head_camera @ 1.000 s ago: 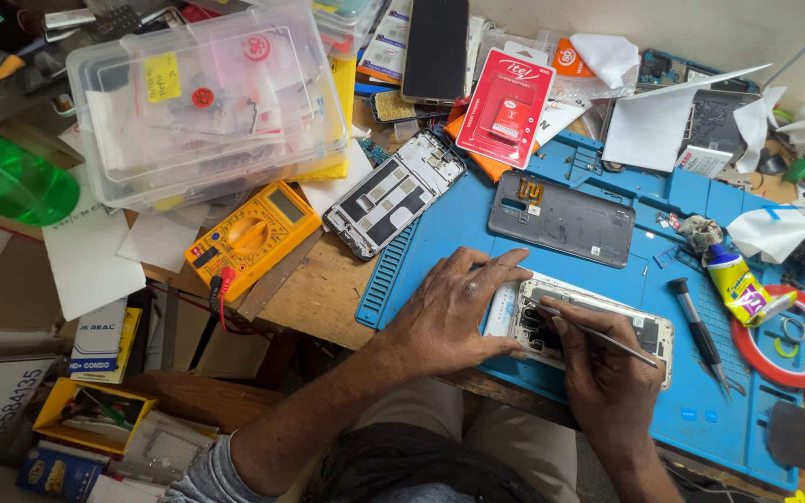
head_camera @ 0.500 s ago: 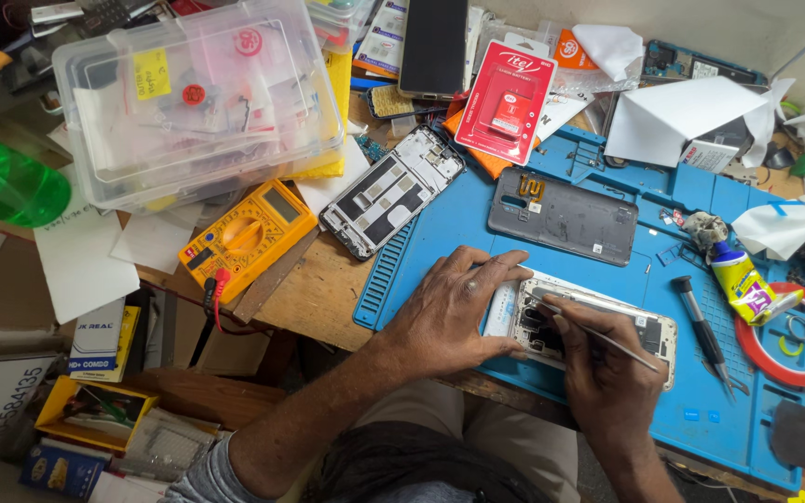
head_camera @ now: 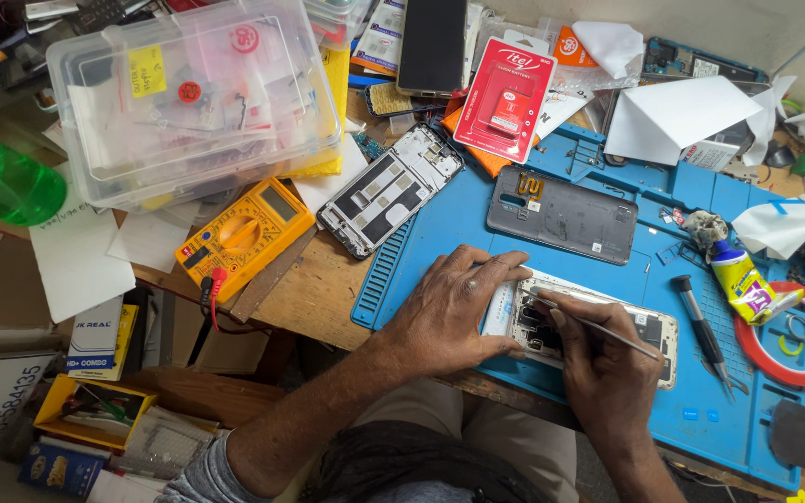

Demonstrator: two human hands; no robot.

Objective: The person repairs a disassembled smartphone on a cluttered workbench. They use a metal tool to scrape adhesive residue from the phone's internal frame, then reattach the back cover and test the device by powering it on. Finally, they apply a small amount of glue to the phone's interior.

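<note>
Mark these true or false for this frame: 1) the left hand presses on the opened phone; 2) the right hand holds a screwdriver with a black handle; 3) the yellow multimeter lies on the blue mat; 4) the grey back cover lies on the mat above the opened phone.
1) True: the left hand rests flat on the opened phone, holding it down.
2) False: the right hand holds thin metal tweezers; the black-handled screwdriver lies untouched on the blue mat.
3) False: the yellow multimeter sits on the wooden table, left of the mat.
4) True: the grey back cover lies on the mat, farther from the person.
</note>
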